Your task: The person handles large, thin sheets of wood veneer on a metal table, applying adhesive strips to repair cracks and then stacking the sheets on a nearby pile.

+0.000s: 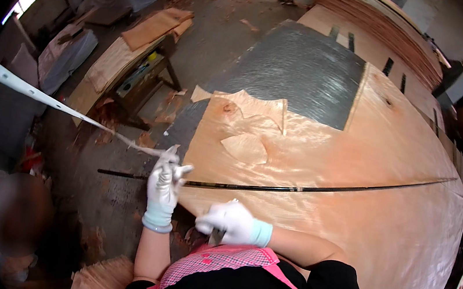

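Observation:
My left hand [163,187], in a white glove with a pale blue cuff, is closed at the left edge of a wood veneer sheet [312,149]. Its fingers pinch the end of a white perforated tape [55,102], which stretches taut toward the upper left. Beneath that hand passes a long thin black rod [261,188], lying across the veneer and jutting past its left edge. My right hand [231,223], gloved alike and smeared by motion, is held close to my pink checked apron [228,261]. Its fingers are curled; a greyish bit shows below them, too unclear to name.
Loose veneer scraps [245,147] lie on the sheet, beside a dark grey panel [306,66]. A veneer stack [377,17] stands at the far right. On the left are a wooden bench [107,64] and a blurred person [15,209]. Scraps litter the floor.

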`<state>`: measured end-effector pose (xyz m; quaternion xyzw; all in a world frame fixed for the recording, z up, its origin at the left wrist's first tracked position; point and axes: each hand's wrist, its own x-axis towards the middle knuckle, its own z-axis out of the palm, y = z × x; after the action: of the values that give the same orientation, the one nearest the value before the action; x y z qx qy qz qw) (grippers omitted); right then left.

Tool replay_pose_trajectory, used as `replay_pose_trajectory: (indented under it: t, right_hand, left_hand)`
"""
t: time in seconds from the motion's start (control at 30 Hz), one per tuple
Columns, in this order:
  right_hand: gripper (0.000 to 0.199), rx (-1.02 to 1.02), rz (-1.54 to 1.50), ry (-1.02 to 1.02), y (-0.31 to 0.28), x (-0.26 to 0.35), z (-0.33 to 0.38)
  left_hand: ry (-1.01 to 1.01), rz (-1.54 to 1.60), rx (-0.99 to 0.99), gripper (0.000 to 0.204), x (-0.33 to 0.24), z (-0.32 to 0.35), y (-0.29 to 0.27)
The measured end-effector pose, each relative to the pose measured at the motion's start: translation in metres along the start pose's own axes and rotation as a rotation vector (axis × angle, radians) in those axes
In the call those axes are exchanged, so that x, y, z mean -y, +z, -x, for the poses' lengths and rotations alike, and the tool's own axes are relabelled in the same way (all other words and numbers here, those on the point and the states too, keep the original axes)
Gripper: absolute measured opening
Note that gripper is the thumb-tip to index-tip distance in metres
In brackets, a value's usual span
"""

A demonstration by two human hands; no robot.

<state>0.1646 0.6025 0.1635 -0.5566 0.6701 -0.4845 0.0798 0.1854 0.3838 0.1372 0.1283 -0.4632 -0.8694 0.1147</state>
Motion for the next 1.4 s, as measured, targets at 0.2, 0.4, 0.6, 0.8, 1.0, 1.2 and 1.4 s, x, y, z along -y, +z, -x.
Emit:
replay_pose_trajectory:
  t: [0.2, 0.4, 0.6, 0.8, 1.0, 1.2, 1.4]
  right_hand:
    - [0.043, -0.111, -0.151, 0.505, -0.010, -0.079, 0.014]
    - [0.045, -0.059, 0.056, 0.682, -0.028, -0.136, 0.008]
    - [0.048, 0.274, 0.569, 0.625, -0.052, -0.229, -0.021]
    - [0.043, 0.389, 0.717, 0.415, -0.044, -0.264, -0.028]
    - [0.043, 0.404, 0.722, 0.417, -0.041, -0.263, -0.025]
    - [0.048, 0.353, 0.716, 0.379, -0.041, -0.262, -0.023]
    - [0.055, 0.562, 0.889, 0.346, -0.038, -0.257, -0.037]
  left_hand:
    - [-0.555, -0.125, 0.287, 0.051, 0.047, -0.004, -0.019]
    - [-0.515, -0.443, 0.211, 0.028, 0.054, -0.015, -0.009]
    - [-0.479, -0.390, -0.138, 0.018, 0.074, -0.060, -0.015]
    - [-0.516, -0.401, -0.199, 0.020, 0.103, -0.102, -0.024]
    - [-0.633, -0.478, -0.096, 0.021, 0.139, -0.142, -0.019]
    - [-0.786, -0.489, -0.172, 0.019, 0.155, -0.165, -0.029]
    - [-0.770, -0.612, -0.175, 0.024, 0.148, -0.154, -0.023]
